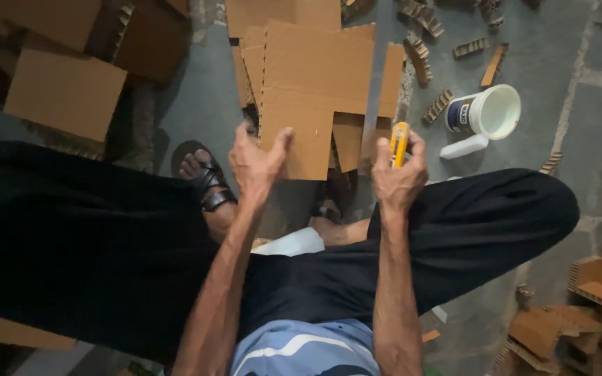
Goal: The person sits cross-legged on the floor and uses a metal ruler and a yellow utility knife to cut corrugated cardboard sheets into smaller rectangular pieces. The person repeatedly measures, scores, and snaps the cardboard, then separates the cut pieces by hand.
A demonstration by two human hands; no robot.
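Item: seated worker's left hand (258, 163) pinching the near edge of a notched cardboard sheet (315, 90) to steady it, right hand (398, 177) closed around a yellow utility knife (399, 143) just right of it, white tub (485, 111) farther right.

Matt brown corrugated cardboard sheet (299, 104), its cut edges ridged, sits pinched under the fingers (283, 139) of your left hand (256, 167). In your right hand (398, 181), a yellow plastic utility knife (399, 143) shows a slight sheen. A thin grey metal strip (373, 104) lies dull just left of those fingers. Beyond them stands a smooth white plastic tub (485, 111) on the rough, patchy concrete floor (559, 42).
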